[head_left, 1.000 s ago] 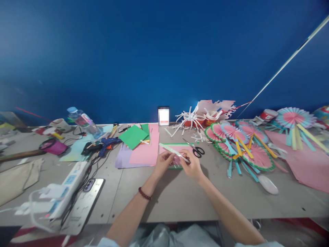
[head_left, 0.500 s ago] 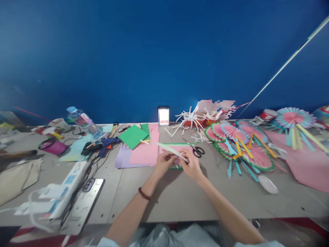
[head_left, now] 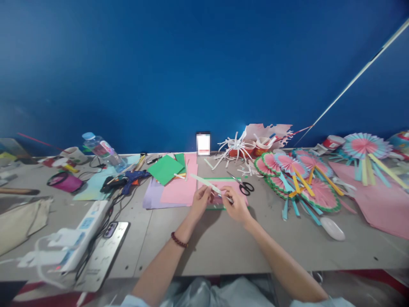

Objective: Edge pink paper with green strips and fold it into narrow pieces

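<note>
Pale paper strip pinched between two hands over the desk

A long, narrow, pale greenish-white paper strip (head_left: 203,181) slants above the grey flat-topped desk (head_left: 179,264), its free end pointing away and to the left. The bare left hand (head_left: 202,201), with a dark red beaded bracelet (head_left: 179,240) at its wrist, has thumb and fingers drawn together on the strip's middle stretch. The bare right hand (head_left: 237,207) pinches the strip near its closer end, the grip closed there; the exact fingertip contact is too small to tell.

Beneath the hands lies a pink paper sheet with green bands (head_left: 228,183) along its far and near edges. Black-handled metal scissors (head_left: 241,183) rest at its right, blades pointing away and to the left.

To the left, a bright green paper square (head_left: 166,169) lies on a plain pink paper sheet (head_left: 179,196), which overlaps a lavender paper sheet (head_left: 152,198). On the right, pleated pink paper fans with green and blue rims (head_left: 319,194) lie heaped, with a white oval object (head_left: 332,229) just beside them.
</note>
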The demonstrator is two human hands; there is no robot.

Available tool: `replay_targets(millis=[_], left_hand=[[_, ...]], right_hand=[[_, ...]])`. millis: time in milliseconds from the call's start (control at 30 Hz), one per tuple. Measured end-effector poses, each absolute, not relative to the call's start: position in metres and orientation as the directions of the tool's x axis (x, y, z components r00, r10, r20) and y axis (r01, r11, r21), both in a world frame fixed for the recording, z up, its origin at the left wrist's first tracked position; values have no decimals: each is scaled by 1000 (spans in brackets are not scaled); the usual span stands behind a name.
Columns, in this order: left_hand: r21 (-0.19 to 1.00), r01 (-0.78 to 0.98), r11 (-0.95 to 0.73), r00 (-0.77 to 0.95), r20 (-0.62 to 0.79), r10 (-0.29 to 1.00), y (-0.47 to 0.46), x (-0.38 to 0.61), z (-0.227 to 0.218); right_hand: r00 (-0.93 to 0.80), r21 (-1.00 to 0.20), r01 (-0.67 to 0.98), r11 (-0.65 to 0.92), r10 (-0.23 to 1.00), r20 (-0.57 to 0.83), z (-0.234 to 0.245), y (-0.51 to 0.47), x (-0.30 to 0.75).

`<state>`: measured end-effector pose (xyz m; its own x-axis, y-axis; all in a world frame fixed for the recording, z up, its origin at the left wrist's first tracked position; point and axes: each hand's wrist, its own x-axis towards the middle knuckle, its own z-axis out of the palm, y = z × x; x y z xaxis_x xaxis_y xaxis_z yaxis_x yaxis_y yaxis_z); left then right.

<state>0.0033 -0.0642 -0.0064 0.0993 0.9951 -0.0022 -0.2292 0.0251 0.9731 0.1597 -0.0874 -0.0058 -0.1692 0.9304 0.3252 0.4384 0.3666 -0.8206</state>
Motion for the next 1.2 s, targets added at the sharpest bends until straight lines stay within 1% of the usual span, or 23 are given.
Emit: replay_targets(millis=[167, 400, 500, 633, 800, 1033, 1200], left_hand=[[975, -221, 22, 108, 3, 994, -65, 4, -4], [967, -240, 86, 122, -58, 991, -68, 7, 2], [971, -232, 62, 110, -38, 993, -68, 6, 3], [975, -220, 38, 91, -19, 996, -66, 4, 1], [973, -227, 49, 33, -43, 999, -65, 3, -2], [977, -207, 50, -18, -55, 998, -64, 2, -3], [989, -147, 3, -32, -7, 999, -64, 0, -1]], right_hand=[[-172, -822, 433, 368, 930, 326, -9, -87, 161], [-177, -846, 390, 363, 931, 318, -10, -87, 161], [-174, -841, 388, 376, 926, 334, -9, -87, 160], [-170, -812, 442, 380, 925, 340, -10, -87, 160], [-160, -792, 486, 371, 928, 337, -10, -87, 161], [-147, -799, 486, 354, 935, 324, -11, -87, 161], [-168, -805, 466, 368, 930, 328, -10, -88, 159]])
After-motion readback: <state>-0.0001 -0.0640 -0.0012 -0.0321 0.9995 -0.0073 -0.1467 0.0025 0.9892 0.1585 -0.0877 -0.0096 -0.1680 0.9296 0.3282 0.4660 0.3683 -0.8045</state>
